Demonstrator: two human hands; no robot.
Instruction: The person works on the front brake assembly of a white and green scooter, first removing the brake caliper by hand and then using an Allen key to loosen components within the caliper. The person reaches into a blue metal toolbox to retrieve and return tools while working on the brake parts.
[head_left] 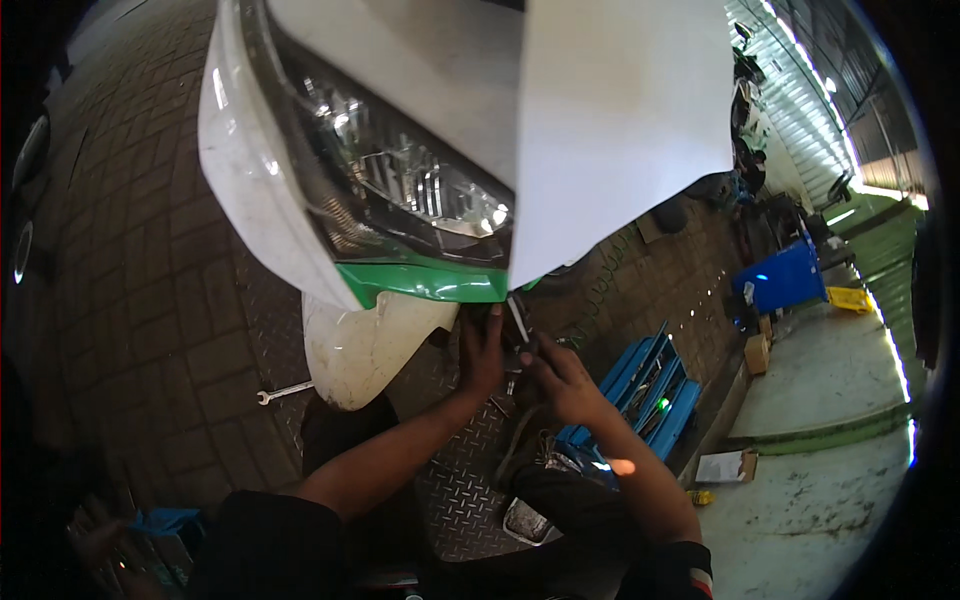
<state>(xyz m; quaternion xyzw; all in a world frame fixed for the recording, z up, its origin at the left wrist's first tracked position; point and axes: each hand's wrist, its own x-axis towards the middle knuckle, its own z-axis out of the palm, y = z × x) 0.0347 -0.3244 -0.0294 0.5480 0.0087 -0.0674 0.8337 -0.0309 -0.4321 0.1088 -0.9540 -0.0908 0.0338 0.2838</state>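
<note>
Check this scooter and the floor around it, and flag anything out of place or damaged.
One thing looks stray: the open-ended wrench lies on the ground near the white front fender, away from the open blue toolbox. The fender also has dark marks near its tip; dirt or scratches, I can't tell.

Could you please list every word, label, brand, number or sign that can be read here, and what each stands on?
No text can be read anywhere.
White bodywork: no readable lettering.
Wrench: too small to read any marking.
White-topped box by the wall: too small to tell.
</note>
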